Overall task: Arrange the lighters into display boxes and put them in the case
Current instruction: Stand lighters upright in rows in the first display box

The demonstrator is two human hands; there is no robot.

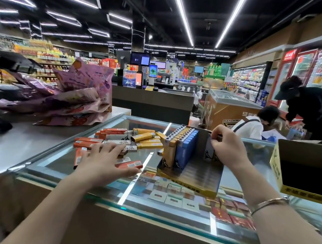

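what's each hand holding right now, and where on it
The right hand pinches the top end of an upright lighter in the display box. The left hand lies flat on the loose lighters, gripping nothing.

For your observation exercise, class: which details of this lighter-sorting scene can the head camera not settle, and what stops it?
1. Lighters under the left hand: the palm covers them.
2. What the right hand pinches in the display box: the fingers hide it.
3. Yellow carton: cut off by the right edge.
4. Print on the loose lighters: too small and blurred.
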